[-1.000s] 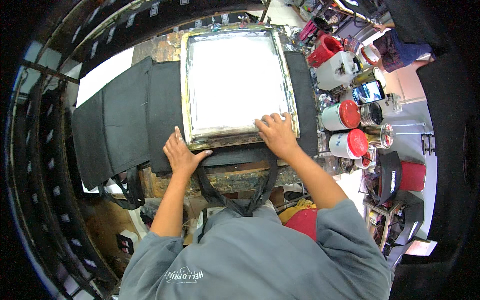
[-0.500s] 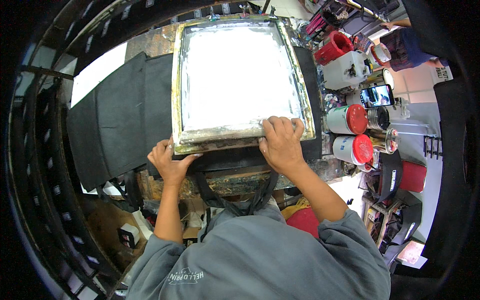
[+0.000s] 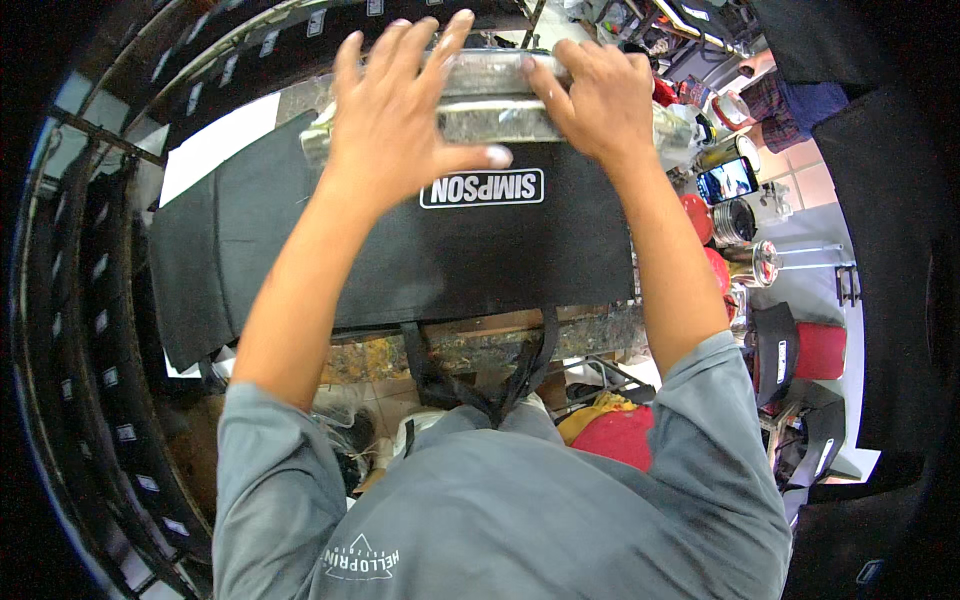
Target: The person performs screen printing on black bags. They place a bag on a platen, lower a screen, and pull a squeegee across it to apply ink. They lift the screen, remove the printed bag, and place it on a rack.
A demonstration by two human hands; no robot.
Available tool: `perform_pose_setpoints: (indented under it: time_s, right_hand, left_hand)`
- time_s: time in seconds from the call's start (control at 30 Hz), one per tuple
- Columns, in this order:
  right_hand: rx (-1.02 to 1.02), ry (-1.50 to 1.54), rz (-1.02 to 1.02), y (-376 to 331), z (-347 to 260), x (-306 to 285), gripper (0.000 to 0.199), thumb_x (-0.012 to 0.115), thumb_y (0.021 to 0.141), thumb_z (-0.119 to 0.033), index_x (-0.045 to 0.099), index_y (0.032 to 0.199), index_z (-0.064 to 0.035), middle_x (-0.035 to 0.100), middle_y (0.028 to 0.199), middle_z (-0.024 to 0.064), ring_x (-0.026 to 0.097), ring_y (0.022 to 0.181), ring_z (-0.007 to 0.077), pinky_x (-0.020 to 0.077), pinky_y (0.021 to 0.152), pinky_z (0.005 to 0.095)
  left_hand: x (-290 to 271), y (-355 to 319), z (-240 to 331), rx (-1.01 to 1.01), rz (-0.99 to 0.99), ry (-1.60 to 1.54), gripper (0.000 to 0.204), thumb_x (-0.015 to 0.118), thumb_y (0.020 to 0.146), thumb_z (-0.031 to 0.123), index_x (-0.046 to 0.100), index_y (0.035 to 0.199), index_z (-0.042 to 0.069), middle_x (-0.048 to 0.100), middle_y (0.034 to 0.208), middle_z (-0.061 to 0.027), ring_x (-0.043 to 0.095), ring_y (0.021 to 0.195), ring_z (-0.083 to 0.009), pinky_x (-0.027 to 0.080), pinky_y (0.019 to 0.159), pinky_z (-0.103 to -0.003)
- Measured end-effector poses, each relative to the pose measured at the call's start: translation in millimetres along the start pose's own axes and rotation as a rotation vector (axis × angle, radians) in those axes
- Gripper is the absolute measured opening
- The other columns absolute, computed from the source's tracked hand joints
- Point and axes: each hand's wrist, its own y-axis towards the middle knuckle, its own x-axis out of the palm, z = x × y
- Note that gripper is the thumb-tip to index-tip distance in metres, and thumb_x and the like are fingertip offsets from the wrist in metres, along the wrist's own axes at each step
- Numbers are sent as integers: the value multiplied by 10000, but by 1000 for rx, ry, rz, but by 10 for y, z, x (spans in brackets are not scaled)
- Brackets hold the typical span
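Print looks already laid down: black fabric bag with white lettered block (image 3: 400, 250) lies flat on the paint-crusted wooden platen (image 3: 480, 345), and the taped silver screen-printing frame (image 3: 490, 100) is swung up off it, so what seems left is getting the bag off. Left hand (image 3: 395, 125) spread flat, fingers wide open, palm on the frame's near rail, thumb stretched toward the other hand, pressing more than clasping. Just right of it, right hand (image 3: 595, 95) curls fingers over the same rail, a loose grasp. Below both grips the bag is uncovered, its straps (image 3: 480, 375) hang off the near edge. Left of the grips a dark curved rack (image 3: 90, 300) crowds close; right of them red-lidded ink tubs (image 3: 700, 215) and a phone (image 3: 727, 180) sit near, tight room sideways
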Motion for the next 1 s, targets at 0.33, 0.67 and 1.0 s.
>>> perform_pose_setpoints:
  time_s: [0.33, 0.67, 1.0]
  right_hand:
    - [858, 223, -129, -2372, 114, 184, 384, 591, 1038, -256, 599, 1303, 21, 634, 1238, 265, 581, 1158, 455, 434, 998, 548]
    - [1073, -222, -442, -3461, 254, 717, 496, 773, 892, -365, 615, 1250, -60, 584, 1215, 167, 565, 1133, 397, 456, 894, 606]
    - [814, 404, -233, -2729, -359, 2, 359, 647, 964, -114, 577, 1308, -39, 678, 1192, 253, 681, 1100, 434, 530, 949, 496]
  left_hand:
    - [-184, 605, -78, -113, -147, -48, 874, 839, 628, 734, 655, 1100, 22, 625, 1095, -167, 600, 1092, -354, 465, 971, -472]
    - [31, 620, -254, 47, -41, -128, 912, 793, 686, 742, 687, 1228, 15, 716, 1117, -200, 678, 1073, -384, 503, 976, -494]
    - [60, 616, -265, -23, -58, -61, 967, 751, 679, 800, 674, 1248, 22, 693, 1131, -181, 657, 1103, -369, 499, 972, -490]
